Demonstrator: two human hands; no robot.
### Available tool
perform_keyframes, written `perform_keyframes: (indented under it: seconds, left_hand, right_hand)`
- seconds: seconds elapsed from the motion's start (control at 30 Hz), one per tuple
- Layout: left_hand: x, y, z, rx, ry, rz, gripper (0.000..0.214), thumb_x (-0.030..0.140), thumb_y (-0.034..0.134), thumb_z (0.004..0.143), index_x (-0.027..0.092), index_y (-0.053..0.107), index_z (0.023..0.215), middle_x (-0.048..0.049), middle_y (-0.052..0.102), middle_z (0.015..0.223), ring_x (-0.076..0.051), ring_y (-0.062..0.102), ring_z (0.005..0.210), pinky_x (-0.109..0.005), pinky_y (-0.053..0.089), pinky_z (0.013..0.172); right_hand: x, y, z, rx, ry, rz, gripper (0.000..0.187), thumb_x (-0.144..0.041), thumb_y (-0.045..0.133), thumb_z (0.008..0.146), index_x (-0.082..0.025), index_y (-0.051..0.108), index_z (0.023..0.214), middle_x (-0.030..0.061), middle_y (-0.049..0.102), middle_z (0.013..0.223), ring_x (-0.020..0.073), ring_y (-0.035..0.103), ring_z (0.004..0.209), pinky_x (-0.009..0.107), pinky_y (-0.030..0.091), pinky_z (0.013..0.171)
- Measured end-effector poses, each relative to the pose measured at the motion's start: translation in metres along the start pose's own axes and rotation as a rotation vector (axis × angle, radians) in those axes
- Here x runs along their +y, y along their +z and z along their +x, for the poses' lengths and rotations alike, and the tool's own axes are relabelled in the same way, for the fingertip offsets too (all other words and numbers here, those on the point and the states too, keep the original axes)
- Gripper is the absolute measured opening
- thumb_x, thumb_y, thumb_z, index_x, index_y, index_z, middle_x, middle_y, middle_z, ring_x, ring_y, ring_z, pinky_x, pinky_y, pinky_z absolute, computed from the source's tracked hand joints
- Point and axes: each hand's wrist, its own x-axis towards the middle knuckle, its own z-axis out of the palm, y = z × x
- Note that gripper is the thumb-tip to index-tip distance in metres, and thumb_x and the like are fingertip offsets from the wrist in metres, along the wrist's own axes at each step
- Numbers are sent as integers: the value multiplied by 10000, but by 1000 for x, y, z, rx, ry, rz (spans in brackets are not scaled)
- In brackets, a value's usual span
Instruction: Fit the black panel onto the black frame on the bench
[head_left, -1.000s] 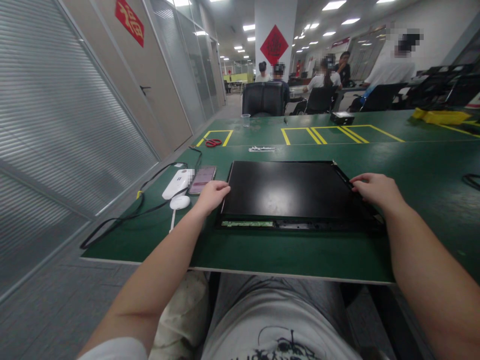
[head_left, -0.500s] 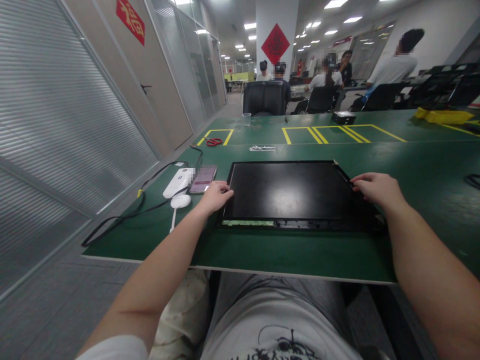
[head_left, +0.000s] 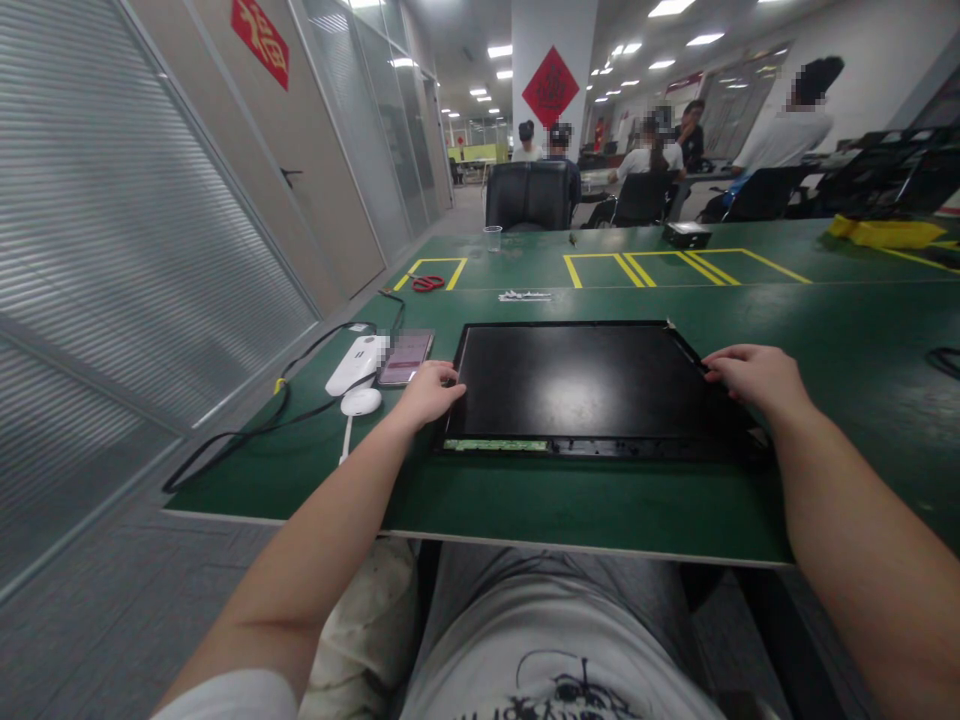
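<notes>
A black flat display panel (head_left: pixel 585 385) lies face up on the green table (head_left: pixel 525 500) in front of me. A strip of green circuit board shows along its near edge. My left hand (head_left: pixel 429 392) rests on the panel's left edge with the fingers curled over it. On the right edge sits my right hand (head_left: pixel 754 378), its fingers bent down against the frame.
Left of the panel lie a phone (head_left: pixel 406 357), a white device (head_left: pixel 355 366) and a white puck (head_left: pixel 361 402) with black cables. Red scissors (head_left: pixel 427 284), a plastic cup (head_left: pixel 492 238) and a small black box (head_left: pixel 686 235) lie farther back. Several people sit beyond the table.
My left hand slid slightly right onto the panel's left edge. The panel's near edge settled lower onto the table. The right hand stays put.
</notes>
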Motion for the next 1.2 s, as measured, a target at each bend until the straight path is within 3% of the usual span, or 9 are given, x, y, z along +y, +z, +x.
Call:
perform_keyframes:
  seconds: [0.33, 0.63, 0.8, 1.0, 1.2]
  left_hand:
    - [4, -3, -3, -9, -1, -23, 227, 321, 669, 696, 160, 760, 826, -121, 661, 1211, -253, 645, 965, -382, 505, 931]
    - [3, -3, -1, -33, 26, -1, 215, 324, 621, 725, 153, 742, 777, -102, 699, 955, -260, 643, 911, -372, 506, 828]
    - [5, -4, -2, -28, 33, 25, 212, 325, 629, 732, 159, 747, 793, -108, 693, 997, -264, 635, 953, -376, 502, 880]
    - [9, -5, -7, -8, 62, 22, 322, 297, 633, 748, 145, 741, 1011, -142, 632, 1159, -276, 577, 1146, -385, 469, 1009]
    - [7, -4, -7, -6, 67, 23, 405, 286, 635, 762, 149, 683, 1139, -137, 573, 1211, -256, 610, 1062, -400, 483, 1000]
  right_hand:
    - [-1, -2, -2, 0, -20, 0, 332, -329, 590, 724, -165, 749, 964, 76, 749, 863, 120, 563, 503, 245, 468, 480]
    - [3, 1, 1, 1, -19, 2, 354, -354, 586, 732, -168, 747, 987, 78, 747, 872, 113, 550, 500, 250, 458, 489]
    - [5, 2, 4, 5, -26, -27, 335, -360, 584, 733, -182, 748, 964, 58, 747, 858, 122, 563, 503, 267, 470, 518]
    - [6, 1, 8, 7, -69, -131, 305, -345, 569, 730, -197, 753, 924, 41, 748, 820, 141, 586, 515, 289, 474, 568]
    - [7, 1, 8, 2, -56, -101, 302, -337, 569, 726, -195, 752, 919, 49, 749, 838, 150, 598, 536, 293, 482, 582]
